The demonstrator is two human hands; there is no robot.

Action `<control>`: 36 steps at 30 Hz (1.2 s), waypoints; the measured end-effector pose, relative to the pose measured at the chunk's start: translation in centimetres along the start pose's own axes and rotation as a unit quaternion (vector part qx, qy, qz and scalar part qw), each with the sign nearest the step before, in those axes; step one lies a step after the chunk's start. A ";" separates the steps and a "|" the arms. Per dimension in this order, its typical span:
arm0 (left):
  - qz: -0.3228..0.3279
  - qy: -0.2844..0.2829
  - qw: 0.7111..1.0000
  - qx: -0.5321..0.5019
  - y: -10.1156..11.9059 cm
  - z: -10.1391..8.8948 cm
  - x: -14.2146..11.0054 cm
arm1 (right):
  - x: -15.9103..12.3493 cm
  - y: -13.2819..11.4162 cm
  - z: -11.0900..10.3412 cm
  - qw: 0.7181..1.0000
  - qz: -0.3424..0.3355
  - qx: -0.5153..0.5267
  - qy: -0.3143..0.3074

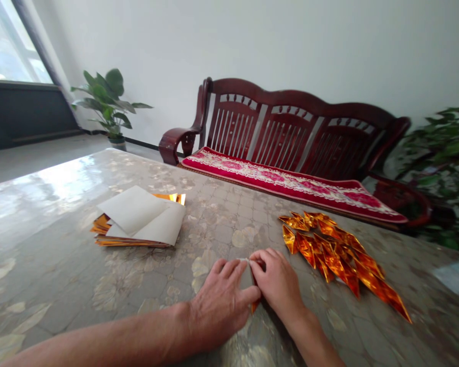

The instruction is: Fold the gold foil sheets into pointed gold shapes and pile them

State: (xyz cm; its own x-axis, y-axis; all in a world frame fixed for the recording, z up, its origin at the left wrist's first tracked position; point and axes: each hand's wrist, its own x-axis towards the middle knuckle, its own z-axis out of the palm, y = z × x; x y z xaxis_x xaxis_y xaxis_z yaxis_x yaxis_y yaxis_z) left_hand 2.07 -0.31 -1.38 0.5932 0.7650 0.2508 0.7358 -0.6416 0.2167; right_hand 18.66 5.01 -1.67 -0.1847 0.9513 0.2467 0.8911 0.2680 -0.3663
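A small piece of foil paper (246, 279), white on one face and orange-gold on the other, lies partly folded on the table in front of me. Over its left side, my left hand (227, 298) presses it down, thumb and fingers on the paper. My right hand (278, 281) pinches its right edge near the top, fingers closed. Both hands cover much of the paper, so its full shape is hidden. To the right of my hands lies a cluster of folded, pointed gold foil pieces (331, 250). A stack of unfolded foil sheets (141, 216), white side up, sits left.
The table (137, 285) has a glossy floral cover. A clear plastic-looking piece (457, 275) lies at its right side. Beyond stands a dark wooden bench (283, 127) with a red floral cushion (283, 178). Potted plants (109, 102) flank it, and a window is at far left.
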 end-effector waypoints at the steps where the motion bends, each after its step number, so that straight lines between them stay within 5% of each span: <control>1: 0.000 0.000 1.000 0.002 0.0 0.0 0.0 | -0.1 0.0 0.0 1.000 -0.008 -0.005 0.005; 16: 0.008 -0.003 1.000 0.019 -0.2 0.3 -0.1 | -0.5 0.2 -0.2 0.990 -0.118 -0.064 0.031; 36: 0.019 0.009 0.999 0.026 -0.4 0.4 0.0 | -0.7 0.1 -0.5 0.984 -0.148 -0.095 0.021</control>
State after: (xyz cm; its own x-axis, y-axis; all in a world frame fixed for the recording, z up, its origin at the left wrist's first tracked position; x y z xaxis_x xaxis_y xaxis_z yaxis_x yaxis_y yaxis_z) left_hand 1.89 -0.03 -1.87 0.6152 0.7392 0.2740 0.7295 -0.6655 0.1576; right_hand 19.07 4.31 -1.43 -0.4350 0.8272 0.3557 0.8625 0.4963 -0.0995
